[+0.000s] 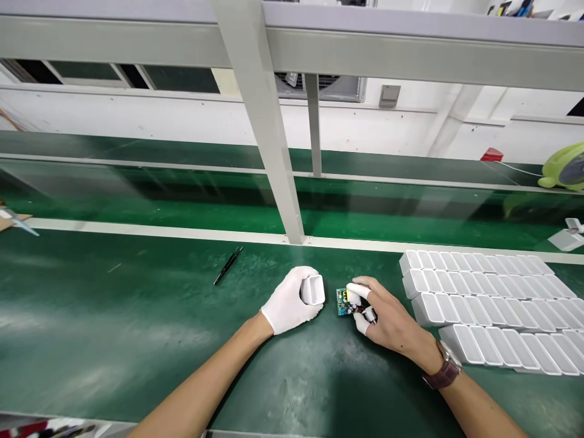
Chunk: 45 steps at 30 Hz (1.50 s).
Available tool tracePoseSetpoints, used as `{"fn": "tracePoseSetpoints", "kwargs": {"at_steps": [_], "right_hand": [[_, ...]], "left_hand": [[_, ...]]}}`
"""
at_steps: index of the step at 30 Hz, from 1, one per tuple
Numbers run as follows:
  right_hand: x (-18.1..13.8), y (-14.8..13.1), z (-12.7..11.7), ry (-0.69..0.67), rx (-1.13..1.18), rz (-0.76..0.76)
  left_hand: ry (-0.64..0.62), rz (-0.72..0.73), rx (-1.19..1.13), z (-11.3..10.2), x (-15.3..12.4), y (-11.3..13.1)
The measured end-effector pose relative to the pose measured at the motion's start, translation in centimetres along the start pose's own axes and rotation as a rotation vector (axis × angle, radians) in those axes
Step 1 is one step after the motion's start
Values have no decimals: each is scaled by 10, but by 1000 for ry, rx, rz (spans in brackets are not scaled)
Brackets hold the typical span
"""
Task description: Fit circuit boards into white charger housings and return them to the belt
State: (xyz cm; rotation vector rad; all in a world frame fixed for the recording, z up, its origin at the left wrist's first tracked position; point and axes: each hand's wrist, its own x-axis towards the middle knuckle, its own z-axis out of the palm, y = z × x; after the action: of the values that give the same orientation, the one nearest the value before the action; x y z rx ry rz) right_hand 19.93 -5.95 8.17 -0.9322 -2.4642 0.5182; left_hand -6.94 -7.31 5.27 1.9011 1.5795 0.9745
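Observation:
My left hand [292,304], in a white glove, is wrapped round a small white plastic housing [313,290] whose open end faces right. Across a narrow gap, my right hand [381,313] pinches a green circuit board [343,302] between a thumb and finger covered by white finger cots. Yellow and dark components show on the board. By the right palm there is a small white part with dark wires [368,314], partly hidden by the fingers. The board and the housing are apart, both close above the green bench top.
Rows of white housings [456,307] stand at the right. Black tweezers [228,266] lie left of my left hand. A grey post [274,134] rises at the bench's back edge. A lime-green fan [566,167] is at the far right, near a loose white part [568,237].

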Motion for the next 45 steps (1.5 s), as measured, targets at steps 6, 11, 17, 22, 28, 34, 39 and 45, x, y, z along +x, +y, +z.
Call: {"fn": "tracePoseSetpoints", "kwargs": {"at_steps": [6,11,17,22,28,34,39,45], "right_hand": [[0,-1,5,97,140,115],[0,-1,9,216,246,-48],[1,-5,8,297,187,-212],[3,-10,7,313,139,-302],[-1,-6,13,243,133,-260],[-1,-5,17,229,126,-277],[1,-7,16,226,110,-285],[-1,-6,17,221,77,-279]], "left_hand": [[-44,-1,11,0,-4,5],[-66,17,17,1,-6,2],[-82,50,48,5,-5,-1],[-99,117,49,8,-6,-5],[-109,205,72,9,-7,-4],[-92,318,54,10,-7,-1],[-86,346,25,9,-7,1],[-76,344,-15,8,-5,5]]}}
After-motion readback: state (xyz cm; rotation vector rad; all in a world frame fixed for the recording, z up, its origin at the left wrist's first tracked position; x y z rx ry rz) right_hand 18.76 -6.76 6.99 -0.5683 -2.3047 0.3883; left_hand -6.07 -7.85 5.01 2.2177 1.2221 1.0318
